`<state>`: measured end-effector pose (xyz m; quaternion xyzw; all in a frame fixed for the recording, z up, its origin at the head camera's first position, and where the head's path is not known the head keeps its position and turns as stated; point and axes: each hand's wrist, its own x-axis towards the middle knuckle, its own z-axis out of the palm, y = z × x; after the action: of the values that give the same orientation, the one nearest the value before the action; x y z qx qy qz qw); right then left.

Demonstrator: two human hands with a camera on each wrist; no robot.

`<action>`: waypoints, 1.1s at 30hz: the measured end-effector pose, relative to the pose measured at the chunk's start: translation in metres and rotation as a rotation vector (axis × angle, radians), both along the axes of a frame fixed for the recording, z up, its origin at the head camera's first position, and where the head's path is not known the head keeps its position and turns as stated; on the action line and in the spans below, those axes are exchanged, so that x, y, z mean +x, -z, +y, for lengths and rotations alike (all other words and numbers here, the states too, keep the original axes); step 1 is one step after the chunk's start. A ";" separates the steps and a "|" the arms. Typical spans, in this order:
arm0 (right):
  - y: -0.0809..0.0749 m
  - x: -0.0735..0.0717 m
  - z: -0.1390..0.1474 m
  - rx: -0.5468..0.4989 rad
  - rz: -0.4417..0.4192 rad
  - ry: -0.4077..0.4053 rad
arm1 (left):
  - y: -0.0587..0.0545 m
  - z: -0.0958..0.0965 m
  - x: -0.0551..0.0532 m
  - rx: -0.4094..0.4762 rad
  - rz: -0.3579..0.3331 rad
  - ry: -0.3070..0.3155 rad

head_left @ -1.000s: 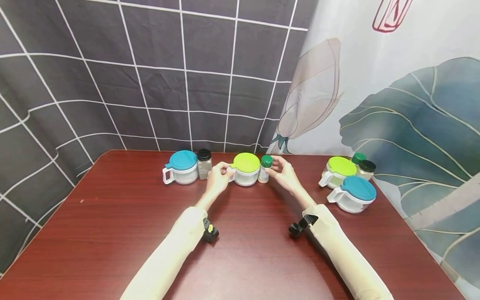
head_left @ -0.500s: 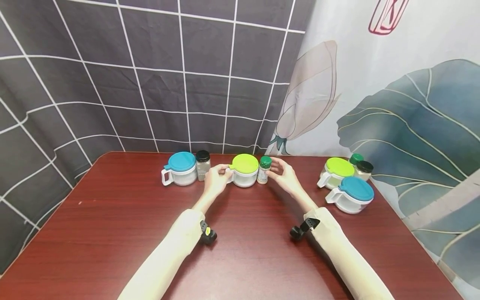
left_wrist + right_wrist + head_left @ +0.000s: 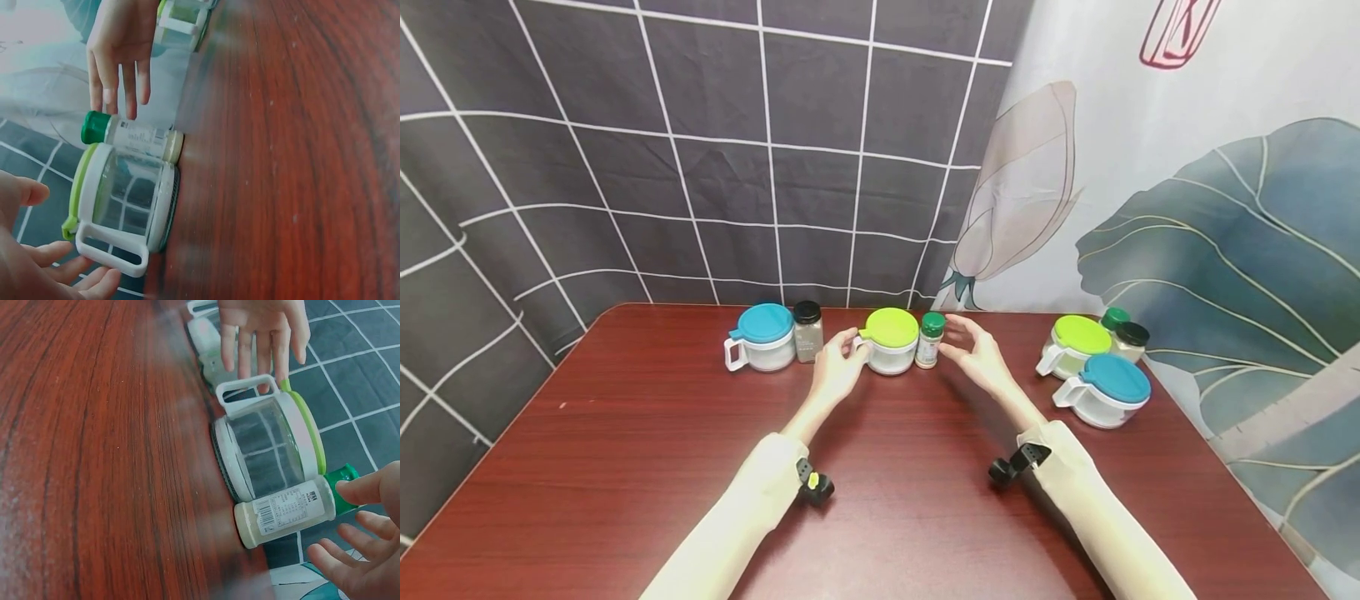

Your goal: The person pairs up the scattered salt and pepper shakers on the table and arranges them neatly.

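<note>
Head view gives me two clusters of seasoning containers on the red-brown tabletop (image 3: 910,517), with a dark grid-patterned curtain (image 3: 715,167) behind and a leaf-printed curtain (image 3: 1217,217) to the right. Furthest left stands a blue-lidded jar (image 3: 765,339), with a black-capped bottle (image 3: 808,335) just beside it. Near the right edge I have a second green-lidded jar (image 3: 1077,340), a second blue-lidded jar (image 3: 1108,393), a second black-capped bottle (image 3: 1131,339) and, mostly hidden, a second green-capped bottle (image 3: 1115,317).

Mid-row, the green-lidded jar (image 3: 891,342) sits upright near the back edge, its handle (image 3: 122,236) towards the left hand (image 3: 838,368). The green-capped bottle (image 3: 929,342) stands upright between that jar and the right hand (image 3: 985,360), so it blocks that side of the jar.

On the left hand I read the fingers (image 3: 100,285) as loose and well parted from the thumb (image 3: 32,190), around the handle without gripping it. The right hand's fingers are extended and spread beside the bottle, gripping nothing; its thumb overlaps the green cap in the right wrist view, and I can't tell whether it touches.
</note>
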<state>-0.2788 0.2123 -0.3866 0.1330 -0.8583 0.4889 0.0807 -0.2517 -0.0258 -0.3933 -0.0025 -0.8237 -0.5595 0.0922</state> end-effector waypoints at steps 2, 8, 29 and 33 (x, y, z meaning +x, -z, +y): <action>-0.001 0.002 0.001 0.003 0.011 -0.005 | -0.002 0.001 0.003 0.000 -0.003 0.001; -0.002 0.006 0.005 -0.005 0.017 -0.031 | -0.008 0.004 0.011 -0.026 0.015 0.020; -0.003 0.019 0.015 -0.094 0.001 -0.065 | -0.014 0.016 0.027 -0.015 0.068 0.025; -0.004 0.020 0.020 -0.097 0.004 -0.061 | -0.015 0.020 0.030 0.032 0.074 0.036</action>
<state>-0.2587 0.2319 -0.3829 0.1558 -0.8291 0.5319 0.0738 -0.2216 -0.0058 -0.3781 -0.0363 -0.8106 -0.5736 0.1127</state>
